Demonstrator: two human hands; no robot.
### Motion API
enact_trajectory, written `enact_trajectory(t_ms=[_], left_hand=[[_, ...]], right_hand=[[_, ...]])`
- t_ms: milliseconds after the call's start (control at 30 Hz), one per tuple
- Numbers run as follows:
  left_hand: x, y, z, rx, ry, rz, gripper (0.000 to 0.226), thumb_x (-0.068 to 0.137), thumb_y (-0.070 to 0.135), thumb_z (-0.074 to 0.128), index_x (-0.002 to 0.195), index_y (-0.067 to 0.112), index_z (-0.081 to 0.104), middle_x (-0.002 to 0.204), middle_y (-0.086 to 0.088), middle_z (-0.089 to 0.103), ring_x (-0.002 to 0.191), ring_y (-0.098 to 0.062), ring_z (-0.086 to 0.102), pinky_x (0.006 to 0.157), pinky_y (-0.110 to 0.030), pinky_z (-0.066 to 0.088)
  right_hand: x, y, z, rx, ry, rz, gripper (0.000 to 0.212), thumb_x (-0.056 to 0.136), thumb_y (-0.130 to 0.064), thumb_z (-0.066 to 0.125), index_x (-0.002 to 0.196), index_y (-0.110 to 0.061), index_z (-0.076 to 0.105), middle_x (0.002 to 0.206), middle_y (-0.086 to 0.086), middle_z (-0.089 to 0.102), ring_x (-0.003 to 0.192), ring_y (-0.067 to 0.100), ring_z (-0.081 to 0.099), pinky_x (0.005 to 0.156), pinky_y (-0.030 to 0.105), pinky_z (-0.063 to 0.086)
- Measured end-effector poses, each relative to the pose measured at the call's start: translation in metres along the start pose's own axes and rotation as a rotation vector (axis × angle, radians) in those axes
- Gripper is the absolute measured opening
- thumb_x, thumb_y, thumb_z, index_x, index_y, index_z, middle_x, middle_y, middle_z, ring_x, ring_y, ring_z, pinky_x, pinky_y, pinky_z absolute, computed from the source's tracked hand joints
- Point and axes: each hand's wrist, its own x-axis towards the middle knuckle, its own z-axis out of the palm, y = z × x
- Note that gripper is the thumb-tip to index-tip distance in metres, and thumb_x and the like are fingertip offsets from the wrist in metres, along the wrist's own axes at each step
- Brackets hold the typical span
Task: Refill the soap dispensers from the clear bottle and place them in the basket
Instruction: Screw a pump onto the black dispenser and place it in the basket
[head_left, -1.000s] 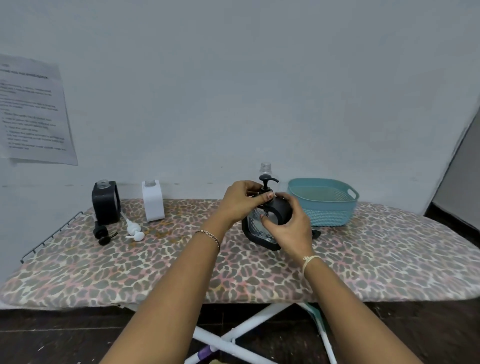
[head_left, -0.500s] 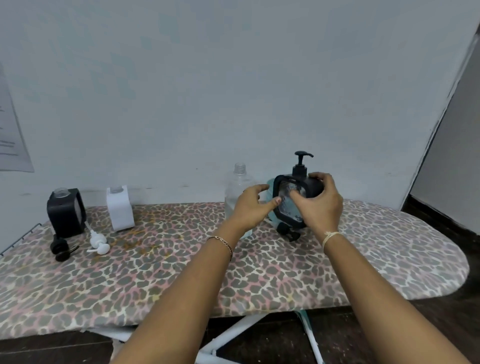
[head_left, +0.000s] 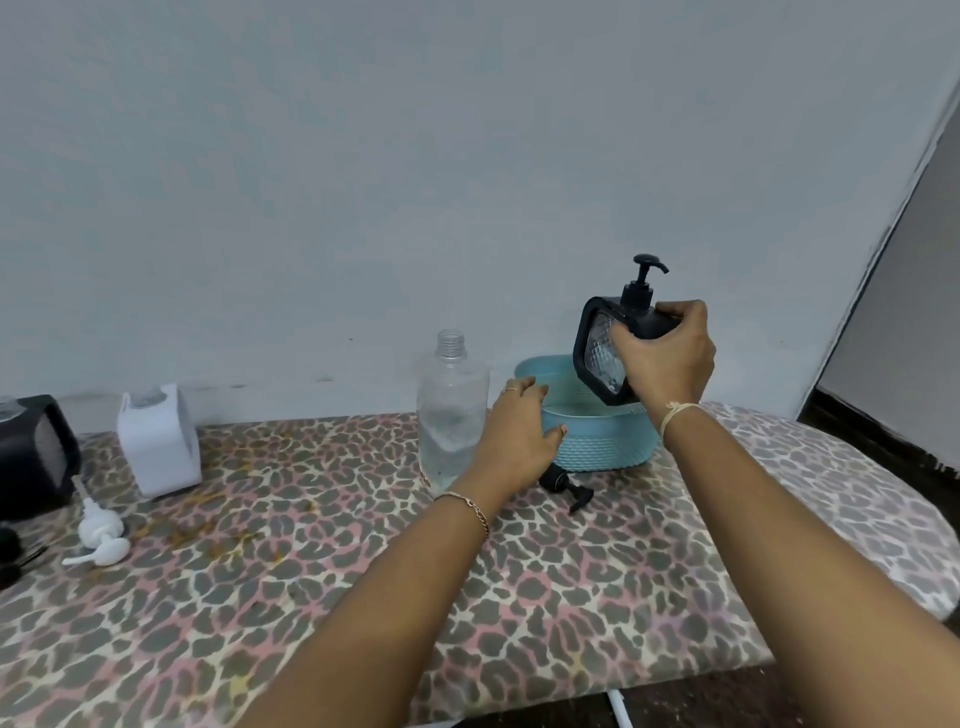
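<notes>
My right hand (head_left: 662, 361) grips a black soap dispenser (head_left: 602, 353) with its pump on, held tilted in the air above the teal basket (head_left: 597, 441). My left hand (head_left: 522, 434) hovers with relaxed fingers between the clear bottle (head_left: 452, 410) and the basket, holding nothing. The clear bottle stands uncapped and holds a little liquid at the bottom. At the far left a white dispenser (head_left: 158, 441) and another black dispenser (head_left: 34, 457) stand without their pumps.
A loose black pump (head_left: 566, 486) lies in front of the basket. A white pump (head_left: 101, 530) lies at the left, with a black pump beside it at the frame edge. Everything sits on a leopard-print ironing board (head_left: 519, 597) against a pale wall.
My right hand has lifted the black dispenser up and to the right, over the basket. My left hand has let go of it and dropped toward the board.
</notes>
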Motion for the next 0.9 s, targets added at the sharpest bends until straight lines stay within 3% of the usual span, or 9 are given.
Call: enact_trajectory(t_ms=[233, 433, 500, 567, 667, 800, 900], left_hand=[[0.009, -0.007, 0.019, 0.007, 0.11, 0.031, 0.04, 0.092, 0.033, 0.06, 0.126, 0.012, 0.06, 0.142, 0.001, 0.048, 0.134, -0.016, 0.041, 0.109, -0.03, 0.03], [0.012, -0.007, 0.022, -0.014, 0.158, -0.022, 0.035, 0.09, 0.034, 0.064, 0.119, 0.014, 0.066, 0.134, -0.004, 0.058, 0.14, -0.014, 0.034, 0.111, -0.031, 0.029], [0.012, -0.004, 0.02, 0.031, 0.153, -0.022, 0.033, 0.09, 0.034, 0.064, 0.115, 0.013, 0.068, 0.13, -0.007, 0.061, 0.131, -0.018, 0.046, 0.105, -0.031, 0.036], [0.01, -0.001, 0.016, 0.076, 0.148, 0.002, 0.03, 0.091, 0.034, 0.063, 0.108, 0.01, 0.07, 0.117, -0.009, 0.065, 0.111, -0.022, 0.06, 0.095, -0.032, 0.044], [0.007, -0.001, 0.015, 0.103, 0.146, 0.035, 0.029, 0.092, 0.033, 0.062, 0.102, 0.008, 0.071, 0.103, -0.008, 0.066, 0.096, -0.022, 0.062, 0.086, -0.033, 0.05], [0.007, -0.001, 0.015, 0.09, 0.141, 0.041, 0.029, 0.092, 0.033, 0.061, 0.102, 0.007, 0.07, 0.105, -0.008, 0.064, 0.096, -0.022, 0.061, 0.086, -0.034, 0.05], [0.007, -0.001, 0.018, 0.086, 0.138, 0.044, 0.03, 0.094, 0.031, 0.058, 0.105, 0.006, 0.068, 0.114, -0.01, 0.062, 0.109, -0.023, 0.057, 0.093, -0.035, 0.048]], right_hand=[[0.015, 0.031, 0.014, -0.126, -0.044, 0.039, 0.05, 0.066, -0.036, 0.077, 0.102, -0.017, 0.047, 0.094, -0.004, 0.058, 0.085, 0.018, 0.055, 0.077, 0.032, 0.048], [0.013, 0.057, 0.019, -0.242, -0.11, 0.103, 0.054, 0.064, -0.034, 0.078, 0.103, -0.013, 0.047, 0.097, 0.004, 0.06, 0.098, 0.028, 0.057, 0.075, 0.036, 0.048], [0.013, 0.06, 0.019, -0.311, -0.125, 0.113, 0.055, 0.064, -0.035, 0.078, 0.104, -0.013, 0.049, 0.094, 0.004, 0.056, 0.108, 0.03, 0.049, 0.078, 0.037, 0.044], [0.013, 0.061, 0.02, -0.422, -0.128, 0.099, 0.054, 0.064, -0.038, 0.077, 0.104, -0.013, 0.05, 0.095, 0.004, 0.057, 0.112, 0.032, 0.046, 0.086, 0.039, 0.04], [0.012, 0.063, 0.023, -0.551, -0.124, 0.106, 0.052, 0.063, -0.039, 0.075, 0.104, -0.015, 0.051, 0.094, 0.002, 0.059, 0.113, 0.031, 0.047, 0.09, 0.041, 0.032], [0.012, 0.065, 0.024, -0.612, -0.113, 0.143, 0.049, 0.061, -0.036, 0.075, 0.098, -0.017, 0.05, 0.088, 0.001, 0.059, 0.109, 0.028, 0.048, 0.083, 0.039, 0.028], [0.013, 0.065, 0.024, -0.642, -0.09, 0.127, 0.045, 0.061, -0.038, 0.074, 0.093, -0.017, 0.05, 0.084, 0.0, 0.058, 0.106, 0.028, 0.048, 0.08, 0.038, 0.026]])
